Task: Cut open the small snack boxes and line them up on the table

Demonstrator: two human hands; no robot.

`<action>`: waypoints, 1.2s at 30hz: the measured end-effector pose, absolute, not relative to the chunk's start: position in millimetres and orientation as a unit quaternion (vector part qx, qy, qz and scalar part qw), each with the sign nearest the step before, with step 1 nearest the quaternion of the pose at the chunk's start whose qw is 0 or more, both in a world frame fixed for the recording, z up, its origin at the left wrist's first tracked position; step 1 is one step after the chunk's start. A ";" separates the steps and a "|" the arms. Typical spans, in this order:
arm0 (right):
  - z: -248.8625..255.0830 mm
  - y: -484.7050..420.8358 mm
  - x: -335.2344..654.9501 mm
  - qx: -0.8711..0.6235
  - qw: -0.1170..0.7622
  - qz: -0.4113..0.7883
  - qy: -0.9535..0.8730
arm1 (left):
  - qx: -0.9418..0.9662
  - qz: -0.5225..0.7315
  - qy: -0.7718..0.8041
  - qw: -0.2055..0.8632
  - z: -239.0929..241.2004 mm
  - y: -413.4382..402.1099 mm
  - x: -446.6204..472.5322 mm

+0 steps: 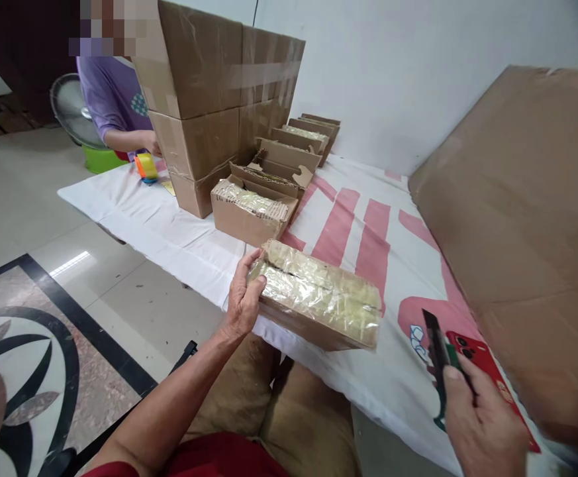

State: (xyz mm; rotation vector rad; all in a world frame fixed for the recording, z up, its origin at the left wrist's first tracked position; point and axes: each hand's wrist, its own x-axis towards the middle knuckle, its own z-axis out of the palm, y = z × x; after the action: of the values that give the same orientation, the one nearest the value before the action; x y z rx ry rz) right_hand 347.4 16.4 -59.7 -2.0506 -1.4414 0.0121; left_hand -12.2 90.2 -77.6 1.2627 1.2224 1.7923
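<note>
My left hand (243, 298) grips the left end of a small open cardboard box (318, 301) packed with plastic-wrapped contents, at the table's near edge. My right hand (484, 424) is closed around a dark-bladed cutter with a green handle (440, 361), held blade up at the lower right, apart from the box. A red phone (482, 361) lies on the cloth just behind that hand.
A row of similar open filled boxes (251, 209) runs back along the white and red table cloth (348, 225). Tall stacked cartons (209, 99) stand behind them. A large cardboard sheet (522, 218) leans at right. Another person in purple (112, 99) works near a tape roll (146, 165).
</note>
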 end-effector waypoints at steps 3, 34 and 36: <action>-17.3 12.2 323.2 -0.764 0.328 -0.018 -0.556 | 0.489 0.676 0.455 0.310 -77.2 90.4 -12.3; 61.4 117.1 178.6 -0.348 0.020 -0.214 -0.912 | 0.644 0.502 0.521 0.249 -57.2 118.6 -31.0; 64.1 118.9 173.7 -0.351 -0.017 -0.213 -0.912 | 0.645 0.500 0.524 0.246 -57.8 118.3 -30.8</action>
State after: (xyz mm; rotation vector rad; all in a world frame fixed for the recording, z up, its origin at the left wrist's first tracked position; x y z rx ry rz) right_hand 173.7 118.9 64.1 -1.1151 -2.8954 -0.6762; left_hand -30.8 118.3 -57.8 1.7594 1.4287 1.3636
